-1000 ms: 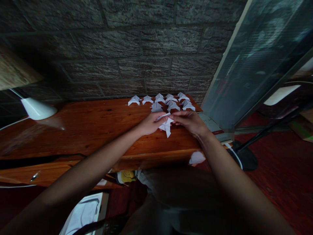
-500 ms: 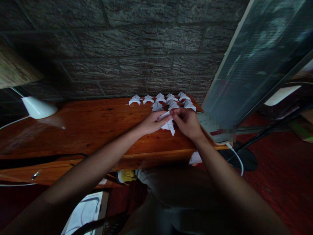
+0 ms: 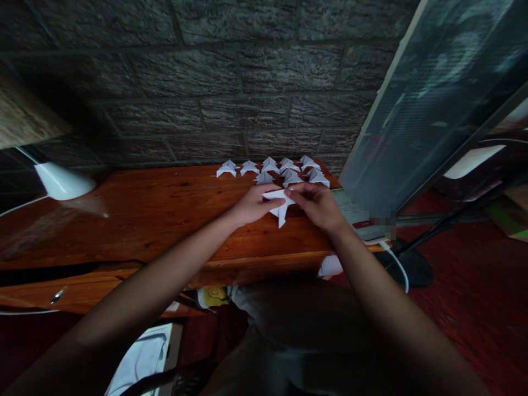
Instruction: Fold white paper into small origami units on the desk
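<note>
Between my hands is a piece of folded white paper (image 3: pixel 281 209), with a narrow pointed part hanging down towards me. My left hand (image 3: pixel 254 206) grips its left side, thumb lying across the front. At the upper right edge, my right hand (image 3: pixel 311 202) pinches the paper between thumb and fingers. Just beyond my fingers, several white folded paper figures (image 3: pixel 270 164) stand in two rows on the wooden desk (image 3: pixel 165 212). The fingers behind the paper are partly hidden.
A white-based lamp (image 3: pixel 65 181) stands at the desk's left. On the right end lies a flat pale device or box (image 3: pixel 357 212) with a white cable (image 3: pixel 398 267) plugged in. A dark brick wall (image 3: pixel 264 77) rises behind. Under the desk sits an open white box (image 3: pixel 142 357).
The folded paper has turned in my hands, its pointed part swinging left and its upper part now spread wider. My right fingers have shifted along its upper edge.
</note>
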Demonstrator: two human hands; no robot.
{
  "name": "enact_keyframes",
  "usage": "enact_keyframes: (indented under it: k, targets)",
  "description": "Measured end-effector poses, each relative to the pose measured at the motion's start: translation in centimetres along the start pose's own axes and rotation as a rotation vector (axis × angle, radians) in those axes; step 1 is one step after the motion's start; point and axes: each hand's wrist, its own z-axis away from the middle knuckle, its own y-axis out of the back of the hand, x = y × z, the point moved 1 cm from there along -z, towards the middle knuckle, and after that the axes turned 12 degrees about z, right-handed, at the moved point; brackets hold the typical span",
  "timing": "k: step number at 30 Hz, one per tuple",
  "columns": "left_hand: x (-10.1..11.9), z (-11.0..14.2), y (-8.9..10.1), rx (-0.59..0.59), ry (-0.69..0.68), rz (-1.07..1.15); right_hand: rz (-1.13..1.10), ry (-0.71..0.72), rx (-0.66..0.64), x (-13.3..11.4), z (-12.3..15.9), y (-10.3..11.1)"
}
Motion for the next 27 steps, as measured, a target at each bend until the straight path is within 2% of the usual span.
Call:
enact_keyframes:
  k: [5,7,10,13,16,20,27]
  targets:
    - [-0.1,-0.3,0.8,0.322,0.033,0.196,-0.101,-0.193,0.088,0.6,-0.2,-0.3]
    - [-0.1,-0.3,0.8,0.392,0.047,0.290,-0.223,-0.250,0.137,0.4,-0.1,-0.8]
    - [-0.1,-0.4,0.6,0.341,0.101,0.406,-0.369,-0.320,0.150,-0.4,0.3,-1.6]
    - [-0.1,-0.4,0.5,0.330,0.084,0.444,-0.354,-0.315,0.074,-0.8,0.6,-2.2]
    - [0.0,-0.4,0.5,0.323,0.075,0.434,-0.240,-0.203,0.053,-0.6,0.6,-2.1]
    - [0.2,-0.2,0.5,0.304,0.088,0.408,-0.105,-0.039,0.139,-0.2,0.4,-1.6]
    - [0.3,-0.3,0.7,0.323,0.115,0.464,-0.093,0.048,0.053,-0.4,0.4,-1.5]
